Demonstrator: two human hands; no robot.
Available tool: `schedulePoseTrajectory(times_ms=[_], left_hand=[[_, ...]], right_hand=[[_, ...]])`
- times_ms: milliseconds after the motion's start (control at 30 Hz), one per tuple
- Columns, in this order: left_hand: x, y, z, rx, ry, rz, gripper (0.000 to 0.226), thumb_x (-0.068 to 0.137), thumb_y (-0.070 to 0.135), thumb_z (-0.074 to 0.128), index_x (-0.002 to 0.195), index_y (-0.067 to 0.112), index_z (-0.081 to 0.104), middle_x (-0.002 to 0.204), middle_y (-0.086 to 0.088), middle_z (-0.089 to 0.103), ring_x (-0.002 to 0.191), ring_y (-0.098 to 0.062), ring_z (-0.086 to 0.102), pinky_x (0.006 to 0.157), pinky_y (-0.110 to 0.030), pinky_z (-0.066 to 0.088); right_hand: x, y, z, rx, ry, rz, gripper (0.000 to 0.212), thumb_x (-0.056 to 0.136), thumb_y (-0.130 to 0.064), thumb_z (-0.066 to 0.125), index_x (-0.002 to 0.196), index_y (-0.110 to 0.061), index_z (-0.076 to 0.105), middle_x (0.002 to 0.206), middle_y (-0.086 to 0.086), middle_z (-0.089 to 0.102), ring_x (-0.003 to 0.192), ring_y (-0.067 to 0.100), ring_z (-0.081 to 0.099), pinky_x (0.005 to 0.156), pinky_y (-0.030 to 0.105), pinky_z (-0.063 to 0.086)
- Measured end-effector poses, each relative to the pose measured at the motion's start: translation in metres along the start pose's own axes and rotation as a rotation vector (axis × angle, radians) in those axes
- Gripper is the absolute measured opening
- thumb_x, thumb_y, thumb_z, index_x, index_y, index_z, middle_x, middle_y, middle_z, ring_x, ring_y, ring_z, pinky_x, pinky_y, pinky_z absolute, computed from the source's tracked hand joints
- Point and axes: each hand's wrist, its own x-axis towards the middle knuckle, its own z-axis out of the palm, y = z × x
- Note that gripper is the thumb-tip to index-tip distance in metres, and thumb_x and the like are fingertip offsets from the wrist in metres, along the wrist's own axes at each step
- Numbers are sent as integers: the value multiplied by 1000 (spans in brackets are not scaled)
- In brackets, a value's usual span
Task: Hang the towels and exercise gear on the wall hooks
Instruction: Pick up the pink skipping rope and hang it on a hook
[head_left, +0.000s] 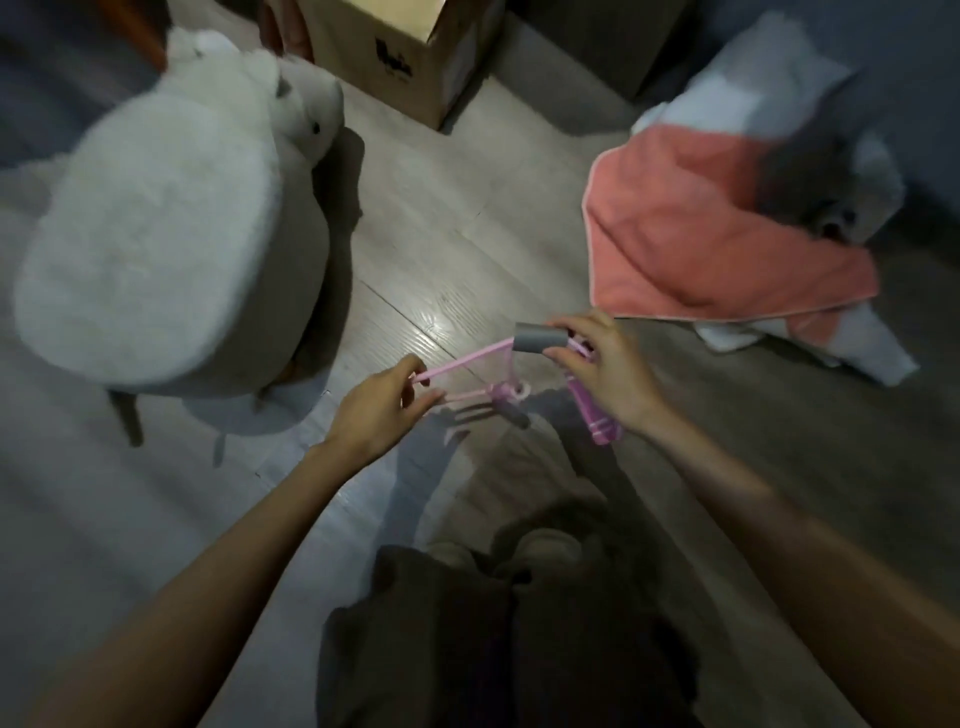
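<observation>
I hold a pink exercise pull band (470, 364) with grey foam grips over the floor in front of me. My right hand (602, 371) grips its grey foam handle (540, 338) and the pink straps beside it. My left hand (382, 410) pinches the thin pink cord at its left end. A second grey handle (514, 415) hangs below the middle. A coral-pink towel (701, 234) lies crumpled on white cloth at the right. No wall hooks are in view.
A white fluffy animal-shaped stool (156, 234) stands at the left. A cardboard box (400, 52) sits at the far centre. Pale wood floor (457, 208) lies between them. My legs and feet (519, 561) are at the bottom.
</observation>
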Motion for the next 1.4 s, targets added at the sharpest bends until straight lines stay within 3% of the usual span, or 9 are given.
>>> schedulePoseTrajectory(times_ms=[300, 467, 667, 800, 933, 1033, 1133, 1233, 1400], left_hand=[[-60, 166, -164, -91, 78, 98, 11, 93, 19, 55, 94, 11, 63, 84, -7, 67, 77, -24, 61, 67, -35, 47], [-99, 265, -260, -135, 81, 113, 12, 92, 7, 52, 94, 9, 63, 90, -7, 69, 82, -22, 63, 74, -33, 51], [-144, 366, -342, -172, 132, 11, 26, 96, 31, 48, 96, 7, 56, 90, -11, 66, 86, -30, 64, 78, -41, 53], [-176, 460, -397, -310, 161, 237, 25, 97, 39, 45, 100, 17, 56, 85, -2, 64, 74, -20, 67, 64, -39, 58], [-194, 549, -442, -269, 100, 558, 22, 92, 39, 54, 94, 21, 66, 77, 0, 66, 69, -15, 63, 64, -38, 55], [-216, 614, -460, -105, -60, 785, 18, 87, 31, 64, 95, 18, 73, 83, -6, 71, 70, -13, 61, 71, -34, 52], [-236, 661, -465, -96, -97, 918, 18, 85, 21, 66, 102, 16, 65, 82, -4, 67, 69, -16, 58, 69, -24, 45], [-250, 689, -476, -81, -81, 1031, 19, 89, 15, 61, 107, 13, 58, 76, 5, 56, 62, -1, 49, 62, -12, 38], [-269, 724, -514, -79, -85, 1205, 21, 91, 14, 58, 112, 15, 54, 76, 13, 54, 59, -6, 50, 59, -14, 41]], right_hand=[[-84, -139, -201, -7, 297, 110, 27, 81, -11, 69, 107, -6, 66, 100, 12, 60, 88, 13, 49, 74, 17, 32], [-144, -221, -310, 24, 408, 144, 28, 82, -9, 67, 110, -7, 65, 103, 5, 58, 99, 19, 54, 85, 23, 39], [-215, -299, -412, -11, 535, 192, 27, 78, -5, 71, 105, -7, 68, 98, 15, 60, 85, 21, 57, 72, 18, 34], [-255, -331, -450, -102, 520, 264, 30, 74, -4, 73, 104, -5, 68, 98, 17, 64, 91, 29, 61, 72, 22, 36], [-281, -350, -471, -72, 474, 353, 40, 69, -8, 77, 107, -6, 65, 106, 18, 63, 102, 31, 59, 80, 24, 38], [-292, -380, -492, 36, 544, 220, 49, 71, -13, 79, 117, -11, 62, 116, 9, 63, 110, 20, 57, 89, 17, 40], [-302, -423, -521, 194, 592, 68, 37, 79, -16, 72, 114, -25, 62, 115, -9, 63, 111, 3, 55, 85, 2, 35], [-310, -460, -541, 224, 626, -36, 25, 83, -19, 69, 100, -35, 62, 101, -17, 65, 99, -9, 57, 90, 15, 39], [-324, -497, -574, 311, 775, -159, 16, 86, -13, 64, 80, -28, 63, 85, -1, 73, 78, 15, 71, 80, 29, 53]])
